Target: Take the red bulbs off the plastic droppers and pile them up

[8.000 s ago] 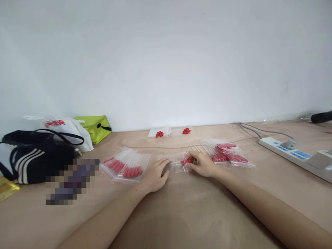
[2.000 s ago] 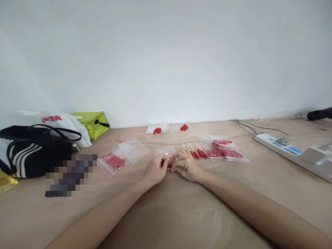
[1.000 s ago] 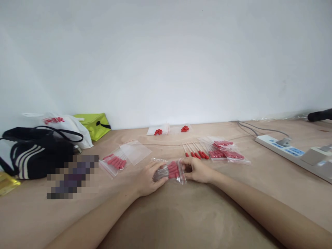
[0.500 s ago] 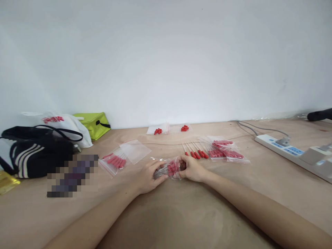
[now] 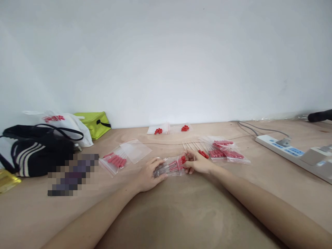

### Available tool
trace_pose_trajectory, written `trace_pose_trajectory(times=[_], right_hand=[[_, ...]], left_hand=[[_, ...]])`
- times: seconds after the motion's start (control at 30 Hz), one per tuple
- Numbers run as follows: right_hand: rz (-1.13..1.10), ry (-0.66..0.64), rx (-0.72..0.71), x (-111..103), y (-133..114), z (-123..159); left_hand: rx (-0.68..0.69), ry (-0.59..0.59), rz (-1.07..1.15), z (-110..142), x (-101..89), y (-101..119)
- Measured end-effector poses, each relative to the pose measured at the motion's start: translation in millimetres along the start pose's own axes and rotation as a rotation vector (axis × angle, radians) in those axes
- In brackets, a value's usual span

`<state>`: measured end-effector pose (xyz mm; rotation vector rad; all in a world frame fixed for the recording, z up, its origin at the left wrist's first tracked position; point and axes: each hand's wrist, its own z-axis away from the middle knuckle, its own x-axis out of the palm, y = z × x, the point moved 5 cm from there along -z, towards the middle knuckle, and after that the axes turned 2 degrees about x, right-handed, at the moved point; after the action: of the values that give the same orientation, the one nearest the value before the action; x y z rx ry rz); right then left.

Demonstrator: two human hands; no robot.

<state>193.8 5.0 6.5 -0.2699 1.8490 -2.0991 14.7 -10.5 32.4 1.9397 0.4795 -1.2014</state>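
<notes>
A clear zip bag [image 5: 168, 168] of red-tipped white sticks lies flat in front of me, its mouth toward the right. My left hand [image 5: 151, 174] holds the bag's closed end between thumb and fingers. At the mouth, my right hand [image 5: 197, 162] pinches red stick ends [image 5: 183, 159] that stick out of the bag; how many is unclear. Just behind that hand lie loose red-tipped sticks [image 5: 203, 154], partly covered by it. To the left is another bag of red-tipped sticks [image 5: 116, 161], with an empty-looking clear bag [image 5: 136, 151] overlapping it.
Filled stick bags [image 5: 228, 152] are piled at right, near a white power strip [image 5: 282, 149]. Two bags with small red pieces [image 5: 158, 131] [image 5: 185, 128] lie by the wall. A black bag [image 5: 38, 155], white plastic bag [image 5: 75, 129] and lime-green bag [image 5: 94, 124] stand left.
Within the last second my right hand went from handling the bag's mouth to pinching red ends there. Since eight seconds ago, one filled bag left the left group and an empty-looking bag lies there.
</notes>
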Motion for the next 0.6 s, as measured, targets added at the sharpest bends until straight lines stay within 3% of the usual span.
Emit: trace_pose_trajectory(times=[0.17, 0.33, 0.5, 0.6], right_hand=[[-0.206, 0.041, -0.003, 1.2, 1.4, 0.4], [-0.123, 0.066, 0.003, -10.9, -5.6, -2.9], [-0.002, 0.085, -0.004, -58.3, -29.9, 7.7], [0.118, 0.234, -0.128, -93.0, -48.1, 16.8]], left_hand=[[0.008, -0.026, -0.048, -0.3, 0.5, 1.4], [-0.103, -0.191, -0.182, 2.1, 3.2, -1.4], [-0.147, -0.276, -0.268, 3.9, 5.8, -5.9], [-0.190, -0.264, -0.304, 4.0, 6.4, -9.9]])
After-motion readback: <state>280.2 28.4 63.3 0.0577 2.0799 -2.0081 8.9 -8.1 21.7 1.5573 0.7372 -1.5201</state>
